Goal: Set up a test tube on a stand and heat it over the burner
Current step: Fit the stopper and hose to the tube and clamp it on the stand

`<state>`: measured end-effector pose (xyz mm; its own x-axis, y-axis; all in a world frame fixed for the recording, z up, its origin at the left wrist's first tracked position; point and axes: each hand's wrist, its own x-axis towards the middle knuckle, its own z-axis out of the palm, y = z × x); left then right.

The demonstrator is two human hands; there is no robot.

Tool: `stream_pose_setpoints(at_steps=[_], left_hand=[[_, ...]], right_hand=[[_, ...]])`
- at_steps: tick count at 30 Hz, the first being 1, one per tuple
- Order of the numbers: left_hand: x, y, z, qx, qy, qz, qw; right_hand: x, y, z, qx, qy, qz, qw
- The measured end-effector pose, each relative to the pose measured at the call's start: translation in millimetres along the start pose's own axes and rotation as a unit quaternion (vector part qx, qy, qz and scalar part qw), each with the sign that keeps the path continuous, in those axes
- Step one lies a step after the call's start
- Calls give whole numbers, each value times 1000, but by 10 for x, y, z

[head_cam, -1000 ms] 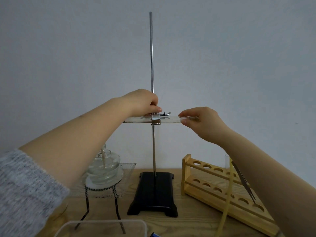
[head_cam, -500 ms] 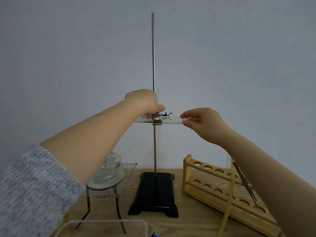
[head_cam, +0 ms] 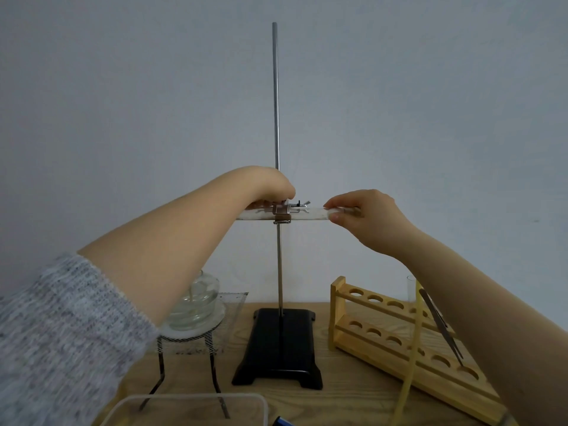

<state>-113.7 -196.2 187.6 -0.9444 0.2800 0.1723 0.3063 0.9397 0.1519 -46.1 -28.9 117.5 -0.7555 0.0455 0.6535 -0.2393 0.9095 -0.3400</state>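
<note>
A glass test tube [head_cam: 310,214] lies horizontal in the metal clamp [head_cam: 282,212] on the upright rod [head_cam: 275,112] of a stand with a black base [head_cam: 281,342]. My left hand [head_cam: 270,186] sits over the clamp, its fingers curled round the clamp's top; the fingertips are hidden. My right hand [head_cam: 365,215] pinches the tube's right end between thumb and fingers. A glass alcohol burner [head_cam: 199,309] stands on wire gauze [head_cam: 230,302] atop a tripod [head_cam: 187,370], left of the stand and partly hidden by my left forearm.
A wooden test tube rack [head_cam: 399,342] stands right of the stand, with metal tweezers [head_cam: 442,325] and a yellowish rubber hose [head_cam: 412,364] across it. A clear plastic box [head_cam: 190,404] sits at the near edge. All rest on a wooden table [head_cam: 353,401] against a plain wall.
My left hand has slid right along the tube onto the clamp, and my left arm has risen. My right hand stays on the tube's right end.
</note>
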Motion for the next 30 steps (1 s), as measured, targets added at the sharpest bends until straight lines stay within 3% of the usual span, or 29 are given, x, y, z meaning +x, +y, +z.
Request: stream_pose_setpoints(at_steps=[4, 10, 15, 19, 24, 30], left_hand=[[32, -105, 5, -60, 12, 8, 998], [62, -93, 84, 69, 148, 23, 986], [102, -153, 24, 14, 89, 36, 995], [84, -193, 0, 56, 122, 58, 989], [-25, -237, -31, -69, 3, 59, 996], [-388, -343, 116, 63, 176, 149, 971]], right_hand=[[0, 3, -3, -6, 1, 5, 1000], [-14, 4, 2, 0, 4, 7, 1000], [-12, 26, 14, 2, -1, 7, 1000], [-3, 41, 23, 2, -1, 11, 1000], [-8, 22, 7, -5, -4, 3, 1000], [-8, 19, 7, -6, -3, 8, 1000]])
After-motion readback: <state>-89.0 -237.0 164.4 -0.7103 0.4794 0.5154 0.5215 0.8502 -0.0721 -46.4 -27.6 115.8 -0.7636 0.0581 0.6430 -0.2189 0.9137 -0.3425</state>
